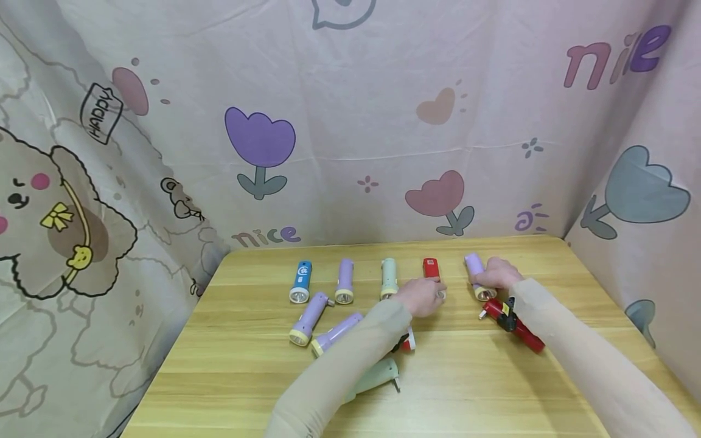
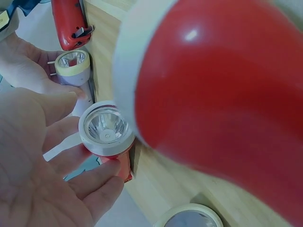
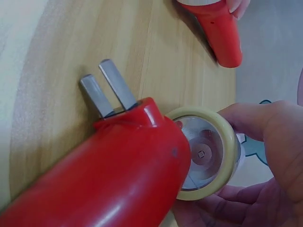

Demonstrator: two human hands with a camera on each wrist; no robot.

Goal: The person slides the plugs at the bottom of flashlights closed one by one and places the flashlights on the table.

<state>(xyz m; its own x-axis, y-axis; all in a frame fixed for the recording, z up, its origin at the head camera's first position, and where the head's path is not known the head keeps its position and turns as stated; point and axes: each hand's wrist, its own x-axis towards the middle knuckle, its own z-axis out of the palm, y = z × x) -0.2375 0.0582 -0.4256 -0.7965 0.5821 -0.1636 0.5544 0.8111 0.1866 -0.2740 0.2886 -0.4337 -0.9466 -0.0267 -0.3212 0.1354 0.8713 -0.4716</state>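
Note:
My left hand (image 1: 420,296) is at a red flashlight (image 1: 431,266) with a white head, in the back row. In the left wrist view its fingers (image 2: 90,177) lie fairly straight along the flashlight's side, and the thumb stands apart from it. Farther right, my right hand (image 1: 497,274) grips a purple flashlight (image 1: 474,264) with a cream rim, thumb on one side and fingers on the other. A red flashlight (image 1: 528,338) with two metal prongs out lies just below the right wrist. Another red flashlight (image 2: 203,94) with a white rim fills much of the left wrist view.
Blue (image 1: 302,280), purple (image 1: 345,280) and mint (image 1: 389,277) flashlights continue the back row leftward. Two more purple flashlights (image 1: 311,316) (image 1: 341,331) lie aslant in front. A mint flashlight (image 1: 375,377) with prongs out is partly behind the left sleeve. Printed curtains (image 1: 350,152) surround the wooden table (image 1: 219,377).

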